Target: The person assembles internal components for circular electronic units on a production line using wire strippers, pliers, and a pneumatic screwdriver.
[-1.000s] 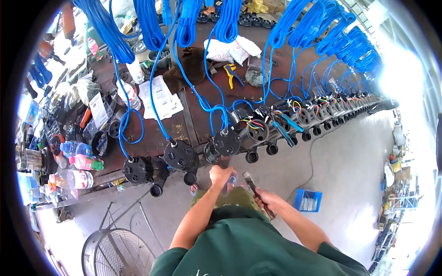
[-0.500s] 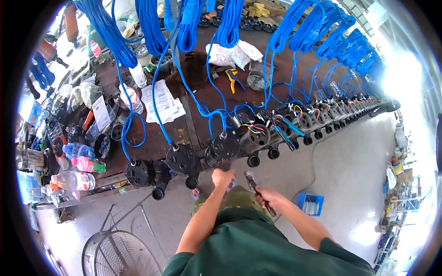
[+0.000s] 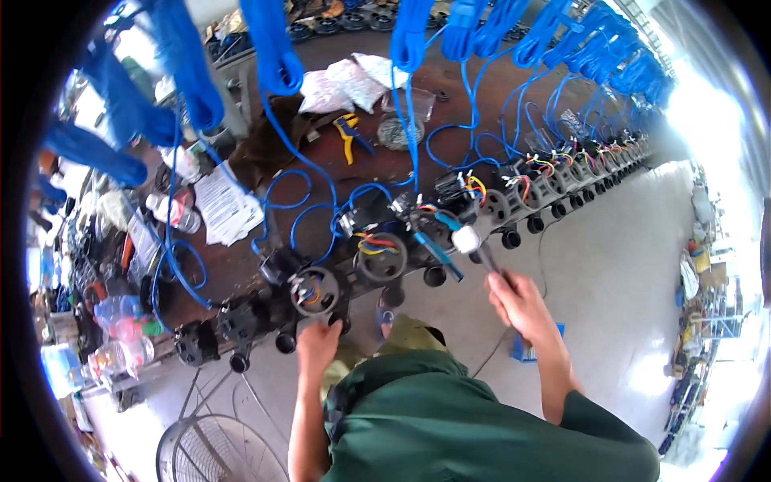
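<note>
My right hand (image 3: 520,305) grips a hammer (image 3: 490,259) by its handle, its pale head raised in front of the bench edge. My left hand (image 3: 317,347) is closed just below an open round motor housing (image 3: 313,291), next to its black outlet; what lies in the fingers is hidden. Coloured wires show inside that housing. Beside it lies a black cap (image 3: 283,263) with a blue cord. Another open housing (image 3: 381,257) with red, yellow and blue wires stands to the right. Teal-handled pliers (image 3: 438,255) lie between housings.
Bundles of blue cable (image 3: 273,56) hang over the bench (image 3: 321,185). More housings (image 3: 554,183) line its edge. Yellow-and-blue wire strippers (image 3: 349,138), papers (image 3: 227,205) and bottles (image 3: 120,355) lie on it. A floor fan (image 3: 221,450) and a blue bin (image 3: 526,345) stand below.
The view has shifted right along the bench. My right hand has raised the hammer forward, over the edge. My left hand has moved left of where it was, staying near the housings.
</note>
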Tool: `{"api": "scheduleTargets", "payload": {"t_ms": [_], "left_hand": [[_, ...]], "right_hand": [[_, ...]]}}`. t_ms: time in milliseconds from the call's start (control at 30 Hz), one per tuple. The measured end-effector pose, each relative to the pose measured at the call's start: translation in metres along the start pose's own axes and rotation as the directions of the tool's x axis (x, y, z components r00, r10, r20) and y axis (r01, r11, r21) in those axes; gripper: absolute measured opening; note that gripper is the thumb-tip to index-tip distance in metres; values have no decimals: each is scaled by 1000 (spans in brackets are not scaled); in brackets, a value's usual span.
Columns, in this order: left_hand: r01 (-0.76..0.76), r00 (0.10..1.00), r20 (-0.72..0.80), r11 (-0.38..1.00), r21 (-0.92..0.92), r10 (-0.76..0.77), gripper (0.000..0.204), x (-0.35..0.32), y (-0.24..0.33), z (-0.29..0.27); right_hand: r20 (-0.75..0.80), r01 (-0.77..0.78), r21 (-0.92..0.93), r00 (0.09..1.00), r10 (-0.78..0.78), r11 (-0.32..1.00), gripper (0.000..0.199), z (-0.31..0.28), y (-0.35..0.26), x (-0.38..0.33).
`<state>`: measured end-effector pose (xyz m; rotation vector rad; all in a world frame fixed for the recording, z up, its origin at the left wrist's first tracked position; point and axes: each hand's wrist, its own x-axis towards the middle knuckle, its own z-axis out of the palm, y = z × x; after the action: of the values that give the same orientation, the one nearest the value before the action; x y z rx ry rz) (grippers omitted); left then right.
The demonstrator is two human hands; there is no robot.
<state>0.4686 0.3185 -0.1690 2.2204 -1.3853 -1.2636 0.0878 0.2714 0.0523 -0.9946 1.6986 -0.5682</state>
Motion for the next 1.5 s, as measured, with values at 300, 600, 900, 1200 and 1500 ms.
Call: {"api": "scheduleTargets", "payload": {"t_ms": [300,600,900,1200,1500], "left_hand": [[-323,762,-416,848,421,497,46,34,136,-127],[-191,973,-55,915,356,224,42,79,140,-162],[-274,959,-136,933,-233,247,40,34,130,-199],[-584,620,-421,748,315,662,46,22,119,-161],[-755,209,-561,497,427,801,61,50,119,-131]], "right_hand": [[-207,292,-684,801,-562,668,44,-85,90,158],[-273,179,-807,732,-624,563,39,-68,103,168],[-27,772,-224,605,-796,595,39,150,-34,66],[275,663,-111,736,-618,740,34,236,-38,85],[336,433,134,826,-452,891,40,243,-55,116]]}}
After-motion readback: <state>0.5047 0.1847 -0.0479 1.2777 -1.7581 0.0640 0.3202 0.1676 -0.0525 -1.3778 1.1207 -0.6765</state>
